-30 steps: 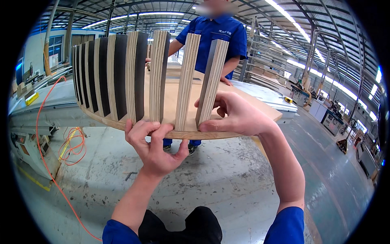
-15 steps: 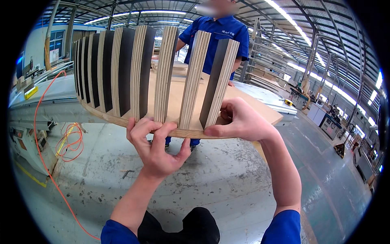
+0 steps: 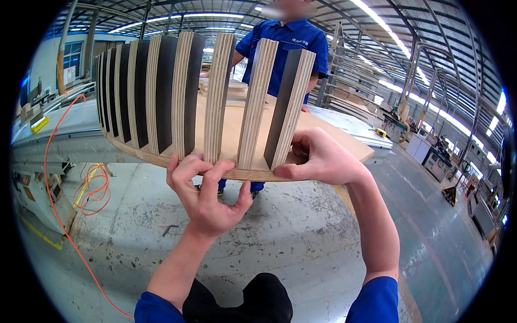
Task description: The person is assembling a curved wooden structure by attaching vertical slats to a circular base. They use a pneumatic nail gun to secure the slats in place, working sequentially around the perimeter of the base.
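A woodworking workshop, we can tell — a broad factory hall.
Above us runs a steel-framed roof (image 3: 447, 54) with long strip lights (image 3: 385, 27); around us are machines (image 3: 437, 164), a tall rack (image 3: 347, 70) layered with boards (image 3: 344, 102), an orange hose (image 3: 48, 164) trailing toward a scuffed floor (image 3: 291, 231) — and before us, plywood slats (image 3: 219, 97) and a blue-clad co-worker (image 3: 291, 43).

Head-worn fisheye view, close, forward and downward

Orange hose (image 3: 46, 167) running down at left, co-worker (image 3: 295, 47) in blue opposite, pallet jack (image 3: 449, 195) on right-hand floor (image 3: 417, 215), strip lights (image 3: 385, 29) overhead.
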### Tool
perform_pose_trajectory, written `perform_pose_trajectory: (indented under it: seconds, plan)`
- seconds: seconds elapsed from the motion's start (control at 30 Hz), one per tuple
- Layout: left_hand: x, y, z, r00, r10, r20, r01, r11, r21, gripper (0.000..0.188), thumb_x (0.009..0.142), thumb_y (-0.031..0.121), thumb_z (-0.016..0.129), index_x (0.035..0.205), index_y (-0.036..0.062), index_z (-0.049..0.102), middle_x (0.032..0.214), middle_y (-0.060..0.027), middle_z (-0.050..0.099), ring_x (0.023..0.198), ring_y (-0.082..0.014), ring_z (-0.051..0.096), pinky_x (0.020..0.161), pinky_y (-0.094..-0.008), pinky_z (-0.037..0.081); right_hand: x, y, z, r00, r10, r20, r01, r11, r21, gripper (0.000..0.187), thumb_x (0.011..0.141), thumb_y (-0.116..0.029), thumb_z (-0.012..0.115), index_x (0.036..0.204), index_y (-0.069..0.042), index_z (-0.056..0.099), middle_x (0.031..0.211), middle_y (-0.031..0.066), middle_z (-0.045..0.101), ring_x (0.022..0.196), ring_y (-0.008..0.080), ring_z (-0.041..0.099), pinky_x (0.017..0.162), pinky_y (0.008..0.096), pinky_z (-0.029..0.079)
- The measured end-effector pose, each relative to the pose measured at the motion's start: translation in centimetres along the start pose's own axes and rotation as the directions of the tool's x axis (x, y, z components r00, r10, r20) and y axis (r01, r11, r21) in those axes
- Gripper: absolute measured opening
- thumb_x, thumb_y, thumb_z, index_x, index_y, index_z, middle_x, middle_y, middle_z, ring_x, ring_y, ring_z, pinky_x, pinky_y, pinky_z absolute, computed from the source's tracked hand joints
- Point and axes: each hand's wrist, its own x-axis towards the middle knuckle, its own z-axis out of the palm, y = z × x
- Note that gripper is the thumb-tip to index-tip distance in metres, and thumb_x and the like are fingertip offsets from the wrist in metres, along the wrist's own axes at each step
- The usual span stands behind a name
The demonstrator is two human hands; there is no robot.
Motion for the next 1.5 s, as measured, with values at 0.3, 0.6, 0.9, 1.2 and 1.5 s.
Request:
perform_pose_trajectory:
  seconds: [0.3,0.6,0.9,1.2,1.5]
  plan:
    - [-0.1,0.2,0.2,1.000,-0.006,0.001,0.006,1.000,-0.007,0.043,0.072,0.027,0.082,0.108,0.0093,0.067,0.109,-0.0077,0.044,0.113,-0.0287,0.047,0.112,-0.0548,0.026,-0.1,0.2,0.2,1.000,-0.002,-0.019,0.002,0.999,-0.041,0.037,0.079,-0.032,0.080,0.084,0.002,0.066,0.066,-0.0004,0.057,0.063,0.0070,0.050,0.057,0.0253,0.040]
    - [-0.1,0.3,0.2,1.000,-0.009,0.003,0.009,1.000,0.004,0.042,0.073,0.028,0.081,0.107,0.0085,0.067,0.109,-0.0083,0.044,0.113,-0.0296,0.047,0.112,-0.0552,0.026,-0.2,-0.8,0.3,1.000,0.022,-0.021,-0.023,0.999,-0.046,0.038,0.079,-0.032,0.080,0.085,0.003,0.065,0.068,0.0008,0.057,0.066,0.0079,0.051,0.060,0.0262,0.042]
    - [0.0,0.4,0.2,1.000,0.005,0.003,-0.005,1.000,0.019,0.043,0.072,0.028,0.081,0.107,0.0084,0.067,0.108,-0.0088,0.044,0.112,-0.0295,0.048,0.112,-0.0548,0.027,-0.2,-0.9,-0.1,1.000,0.023,0.009,-0.022,0.997,-0.080,0.040,0.077,-0.033,0.081,0.089,0.002,0.065,0.075,0.0035,0.061,0.071,0.0110,0.055,0.065,0.0273,0.045]
    - [0.1,0.3,0.1,1.000,-0.006,0.010,0.006,1.000,-0.004,0.044,0.070,0.028,0.082,0.107,0.0096,0.067,0.107,-0.0077,0.043,0.112,-0.0278,0.047,0.114,-0.0540,0.024,-0.6,-1.4,0.2,1.000,0.010,-0.009,-0.010,0.999,-0.036,0.041,0.079,-0.033,0.081,0.096,0.002,0.066,0.080,0.0033,0.062,0.073,0.0105,0.056,0.067,0.0261,0.046]
    - [-0.4,-0.3,0.5,1.000,0.003,0.002,-0.003,1.000,-0.004,0.043,0.071,0.029,0.081,0.107,0.0093,0.068,0.107,-0.0077,0.044,0.112,-0.0280,0.047,0.114,-0.0534,0.024,0.0,0.4,0.0,0.999,0.026,0.020,-0.026,0.999,-0.020,0.039,0.081,-0.033,0.082,0.087,0.000,0.064,0.067,-0.0012,0.055,0.064,0.0063,0.050,0.057,0.0246,0.040]
